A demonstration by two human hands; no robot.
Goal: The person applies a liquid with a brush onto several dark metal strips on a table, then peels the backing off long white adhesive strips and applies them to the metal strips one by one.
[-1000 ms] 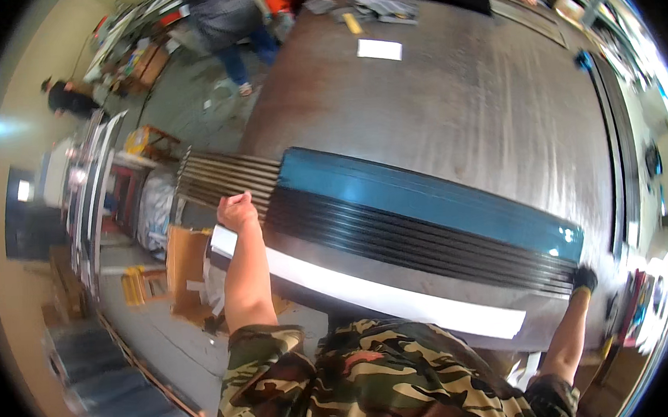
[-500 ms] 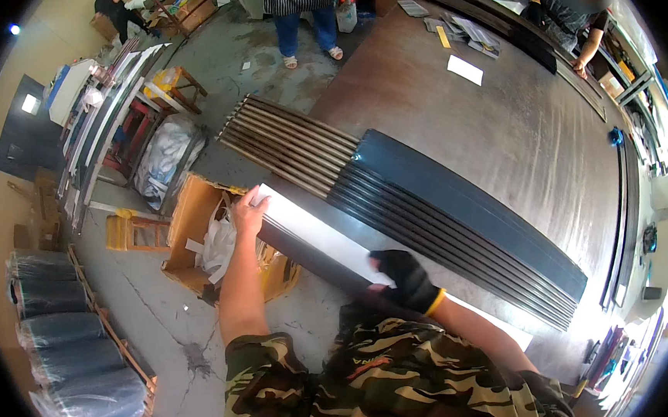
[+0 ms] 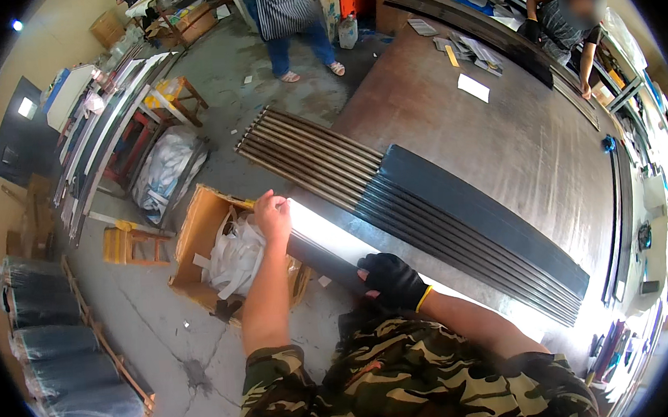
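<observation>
You stand at the near side of a broad brown metal table (image 3: 428, 117), both forearms reaching in toward a long white strip (image 3: 335, 229) that runs along its near edge, directly in front of your body. The strip probably lies there so that both hands reach it easily. Your bare left hand (image 3: 274, 220) is curled at the strip's left end; whether the fingers actually pinch it cannot be told. Your right hand (image 3: 393, 280), in a black glove, is bent over the strip further along, beside a dark band (image 3: 322, 260) on its near side, as if to steady it; its palm is hidden, so its grip cannot be told either. Below your left hand, an open cardboard box (image 3: 194, 222) holds crumpled white scraps (image 3: 237, 258). Beyond the strip, ribbed lengths (image 3: 307, 152) lie aslant beside a flat dark panel (image 3: 473, 210), their left ends overhanging the table, perhaps because of their length. At the far right, a co-worker's hand (image 3: 587, 90) rests by the table's edge. A second ago your right hand was out at the far right end of the ribbed lengths and your left was raised past the strip's end; now both have come to the strip.
</observation>
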